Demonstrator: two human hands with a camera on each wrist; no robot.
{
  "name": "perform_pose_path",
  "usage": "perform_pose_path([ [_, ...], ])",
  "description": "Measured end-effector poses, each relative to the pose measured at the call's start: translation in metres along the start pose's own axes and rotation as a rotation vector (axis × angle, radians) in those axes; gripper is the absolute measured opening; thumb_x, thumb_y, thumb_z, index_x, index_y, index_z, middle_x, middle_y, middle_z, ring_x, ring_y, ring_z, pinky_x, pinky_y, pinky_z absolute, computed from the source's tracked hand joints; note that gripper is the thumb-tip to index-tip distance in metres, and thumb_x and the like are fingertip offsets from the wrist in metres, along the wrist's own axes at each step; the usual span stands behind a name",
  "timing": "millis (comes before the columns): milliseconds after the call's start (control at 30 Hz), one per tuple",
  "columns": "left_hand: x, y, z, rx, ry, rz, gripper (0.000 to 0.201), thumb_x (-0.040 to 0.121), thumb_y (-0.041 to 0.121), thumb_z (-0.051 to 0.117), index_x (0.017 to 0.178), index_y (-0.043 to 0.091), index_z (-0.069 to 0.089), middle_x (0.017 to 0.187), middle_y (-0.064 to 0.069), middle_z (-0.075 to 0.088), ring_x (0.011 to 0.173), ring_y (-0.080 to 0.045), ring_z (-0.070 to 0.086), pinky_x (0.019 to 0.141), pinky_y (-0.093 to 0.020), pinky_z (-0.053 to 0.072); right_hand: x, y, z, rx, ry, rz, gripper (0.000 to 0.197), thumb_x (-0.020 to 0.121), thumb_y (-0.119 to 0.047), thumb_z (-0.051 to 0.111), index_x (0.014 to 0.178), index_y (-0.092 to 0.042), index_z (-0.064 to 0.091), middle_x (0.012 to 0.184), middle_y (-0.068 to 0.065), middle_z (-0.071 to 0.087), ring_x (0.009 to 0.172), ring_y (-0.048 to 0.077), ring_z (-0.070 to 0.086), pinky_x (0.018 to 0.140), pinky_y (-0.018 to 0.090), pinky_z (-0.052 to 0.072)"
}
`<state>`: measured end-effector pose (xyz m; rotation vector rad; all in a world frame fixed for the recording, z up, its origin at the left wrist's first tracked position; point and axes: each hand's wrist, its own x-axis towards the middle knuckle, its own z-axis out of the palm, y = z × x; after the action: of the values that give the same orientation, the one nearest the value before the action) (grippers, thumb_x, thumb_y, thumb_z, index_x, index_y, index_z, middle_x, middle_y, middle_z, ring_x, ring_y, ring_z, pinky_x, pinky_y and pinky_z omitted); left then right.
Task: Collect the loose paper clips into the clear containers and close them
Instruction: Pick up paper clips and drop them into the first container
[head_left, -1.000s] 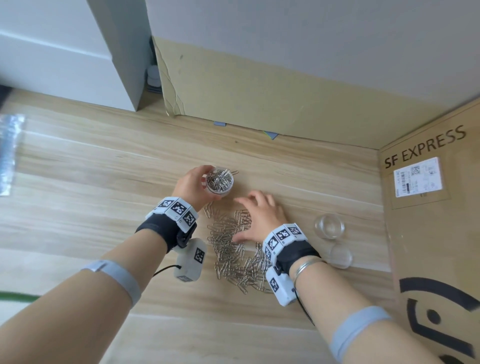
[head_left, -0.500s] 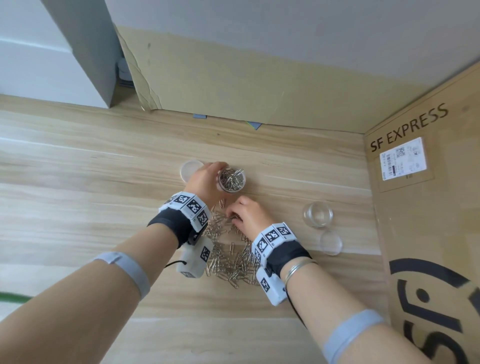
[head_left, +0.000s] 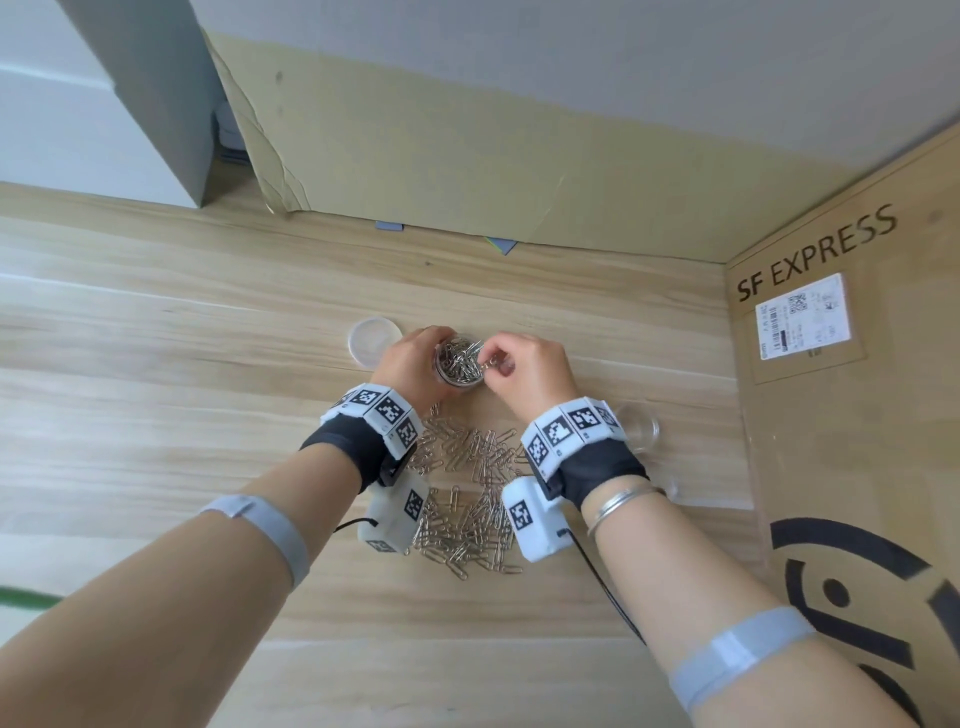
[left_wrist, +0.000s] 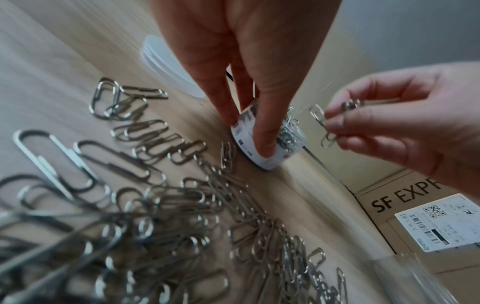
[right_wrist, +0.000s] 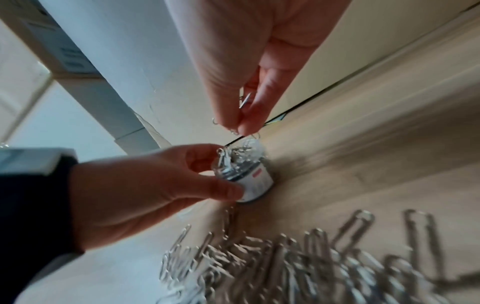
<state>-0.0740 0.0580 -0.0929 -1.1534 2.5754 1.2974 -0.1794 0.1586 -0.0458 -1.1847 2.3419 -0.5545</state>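
A small clear container (head_left: 460, 362) (left_wrist: 270, 142) (right_wrist: 244, 176) with a white label stands on the wooden table, nearly full of silver paper clips. My left hand (head_left: 410, 358) (left_wrist: 249, 98) grips its side. My right hand (head_left: 511, 364) (right_wrist: 246, 115) pinches a few paper clips (left_wrist: 327, 125) just above the container's open rim, at its right. A heap of loose paper clips (head_left: 467, 499) (left_wrist: 155, 205) (right_wrist: 298, 257) lies on the table between my wrists. A round lid (head_left: 375, 341) (left_wrist: 166, 65) lies flat left of the container.
A second clear container (head_left: 641, 431) stands open behind my right wrist, partly hidden. An SF Express cardboard box (head_left: 852, 415) walls off the right side. Cardboard (head_left: 467, 171) leans at the back. A grey-white block (head_left: 145, 93) stands at the back left.
My right hand left the heap, closed on a few clips and rose to the container's rim. The left hand kept hold of the container. The head view shifted.
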Motion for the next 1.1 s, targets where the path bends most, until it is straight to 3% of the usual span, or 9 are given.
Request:
perform_pose_path([
  [233,0.0,-0.002,0.0,-0.019,-0.001,0.018,0.056,0.072,0.023,0.073,0.122,0.013,0.051,0.118,-0.007,0.062,0.106,-0.021,0.058,0.082,-0.017,0.033,0.014,-0.01,0.014,0.0,-0.008,-0.036,0.018,0.078,-0.007,0.065,0.092,-0.017,0.071,0.096,0.003,0.068,0.074,0.021,0.064,0.075,0.036,0.054],
  [400,0.001,-0.005,0.001,-0.038,-0.016,0.006,0.062,0.069,0.021,0.076,0.124,0.012,0.05,0.12,-0.008,0.061,0.108,-0.022,0.057,0.085,-0.018,0.036,0.004,0.003,0.006,0.015,0.052,0.006,0.016,0.078,-0.012,0.068,0.093,-0.019,0.07,0.092,0.0,0.069,0.069,0.014,0.06,0.074,0.033,0.055],
  [533,0.0,-0.003,-0.002,-0.024,-0.036,0.008,0.066,0.068,0.016,0.077,0.127,0.011,0.048,0.125,-0.009,0.058,0.114,-0.024,0.054,0.094,-0.025,0.039,-0.013,0.024,0.004,-0.199,-0.147,0.215,0.013,0.088,-0.014,0.056,0.099,-0.014,0.061,0.103,0.002,0.062,0.091,0.019,0.06,0.081,0.028,0.05],
  [633,-0.002,-0.002,-0.002,-0.024,-0.039,0.013,0.065,0.068,0.014,0.077,0.126,0.01,0.048,0.125,-0.009,0.059,0.114,-0.024,0.054,0.095,-0.027,0.039,-0.03,0.034,0.014,-0.285,-0.227,0.316,0.009,0.091,-0.016,0.05,0.098,-0.01,0.053,0.107,0.007,0.057,0.086,0.023,0.062,0.081,0.035,0.055],
  [733,-0.002,-0.004,0.0,-0.028,-0.049,0.008,0.067,0.065,0.013,0.078,0.126,0.011,0.048,0.124,-0.009,0.059,0.112,-0.025,0.056,0.096,-0.028,0.041,-0.04,0.03,0.026,-0.253,-0.248,0.339,0.013,0.091,-0.017,0.05,0.101,-0.009,0.051,0.107,0.007,0.053,0.085,0.025,0.062,0.077,0.036,0.056],
  [867,-0.004,-0.003,0.0,-0.012,-0.046,0.013,0.067,0.066,0.013,0.078,0.126,0.012,0.047,0.123,-0.008,0.06,0.112,-0.024,0.057,0.095,-0.03,0.043,-0.042,0.018,0.031,-0.137,-0.284,0.234,0.015,0.09,-0.015,0.055,0.102,-0.008,0.056,0.112,0.008,0.056,0.093,0.018,0.056,0.089,0.03,0.049],
  [967,-0.005,-0.003,0.0,-0.013,-0.054,0.019,0.069,0.066,0.014,0.078,0.128,0.011,0.046,0.125,-0.008,0.059,0.113,-0.025,0.057,0.096,-0.03,0.042,-0.04,0.018,0.026,-0.11,-0.317,0.202,0.041,0.079,-0.025,0.071,0.114,-0.014,0.052,0.119,0.005,0.052,0.103,0.018,0.053,0.092,0.03,0.046],
  [1033,-0.006,-0.002,-0.001,-0.012,-0.06,0.022,0.071,0.066,0.016,0.079,0.128,0.011,0.046,0.125,-0.008,0.059,0.113,-0.025,0.057,0.096,-0.03,0.042,-0.042,0.02,0.025,-0.212,-0.363,0.18,0.07,0.064,-0.041,0.081,0.122,-0.024,0.045,0.122,0.001,0.046,0.107,0.019,0.051,0.09,0.037,0.049],
  [1100,-0.006,-0.002,-0.001,-0.008,-0.063,0.021,0.071,0.066,0.017,0.079,0.128,0.011,0.046,0.125,-0.008,0.059,0.113,-0.024,0.056,0.097,-0.03,0.042,-0.048,0.02,0.029,-0.298,-0.39,0.15,0.085,0.056,-0.048,0.083,0.127,-0.03,0.039,0.125,0.0,0.043,0.11,0.02,0.047,0.089,0.039,0.05],
])
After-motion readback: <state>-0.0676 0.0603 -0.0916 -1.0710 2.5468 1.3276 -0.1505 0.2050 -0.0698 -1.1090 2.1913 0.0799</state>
